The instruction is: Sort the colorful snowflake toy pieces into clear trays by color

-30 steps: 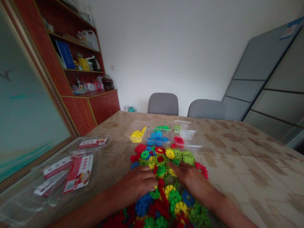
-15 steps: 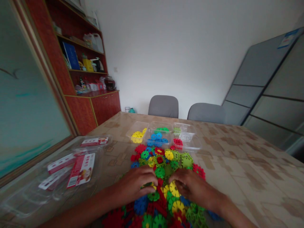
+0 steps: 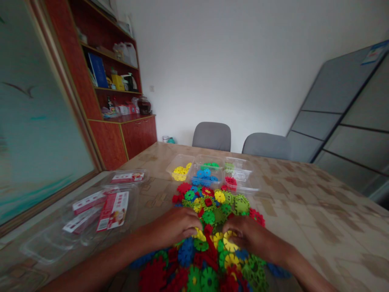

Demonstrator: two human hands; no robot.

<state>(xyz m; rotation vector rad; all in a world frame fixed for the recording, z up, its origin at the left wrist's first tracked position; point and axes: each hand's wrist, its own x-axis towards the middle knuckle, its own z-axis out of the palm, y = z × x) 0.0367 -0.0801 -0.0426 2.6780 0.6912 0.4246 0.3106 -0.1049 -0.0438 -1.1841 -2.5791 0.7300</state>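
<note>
A heap of colourful plastic snowflake pieces (image 3: 212, 211) lies on the table in front of me: red, green, blue and yellow. My left hand (image 3: 178, 227) rests on the heap with fingers curled around a yellow piece (image 3: 200, 235). My right hand (image 3: 247, 237) is curled too, pinching another yellow piece (image 3: 228, 242). Beyond the heap stand clear tubs: one with yellow pieces (image 3: 181, 169), one with blue (image 3: 206, 176), one with green (image 3: 210, 163) and one with red (image 3: 238, 180).
Clear lids with red labels (image 3: 112, 205) lie on the table at the left. Two grey chairs (image 3: 212, 136) stand at the far edge. A red wooden shelf unit (image 3: 118, 101) is at the back left, grey panels (image 3: 343, 113) lean at the right.
Both hands pulled slightly toward me and their fingers curled in onto yellow pieces. The view shifted a little, so the heap appears further right.
</note>
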